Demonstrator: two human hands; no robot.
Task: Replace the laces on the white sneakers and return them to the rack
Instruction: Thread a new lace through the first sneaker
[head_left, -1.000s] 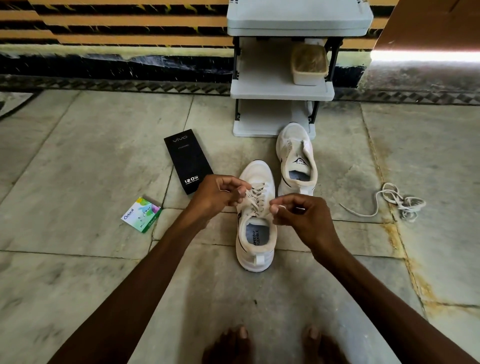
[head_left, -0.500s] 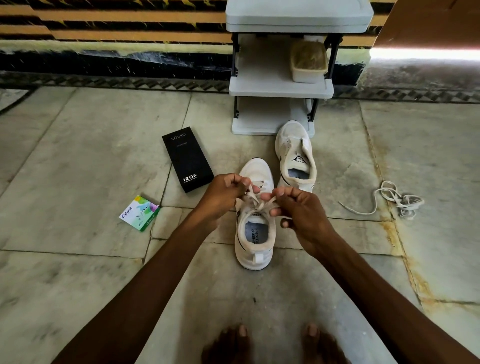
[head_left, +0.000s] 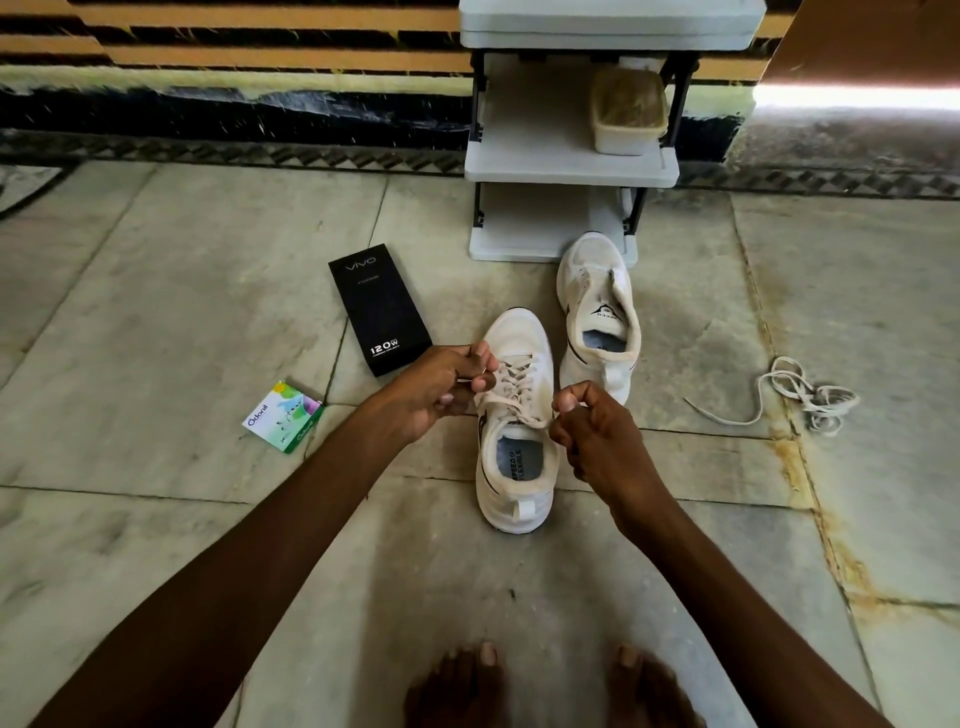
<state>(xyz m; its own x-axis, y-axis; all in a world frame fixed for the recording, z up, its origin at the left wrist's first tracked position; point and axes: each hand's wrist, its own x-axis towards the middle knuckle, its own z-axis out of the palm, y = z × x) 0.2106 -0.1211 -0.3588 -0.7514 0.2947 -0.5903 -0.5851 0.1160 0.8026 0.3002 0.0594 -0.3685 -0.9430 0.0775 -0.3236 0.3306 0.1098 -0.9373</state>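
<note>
Well, on the floor (head_left: 675, 545) the near sneaker (head_left: 515, 501) stands between both hands, toe pointing toward the rack (head_left: 566, 166). The left grip (head_left: 441, 389) pinches one end of its lace (head_left: 511, 401) at the shoe's left side, and the right grip (head_left: 597, 436), fingers curled, pinches the other end. The second sneaker (head_left: 597, 322) sits just beyond, toe at the rack's base. A loose lace (head_left: 800, 395) lies well off right.
</note>
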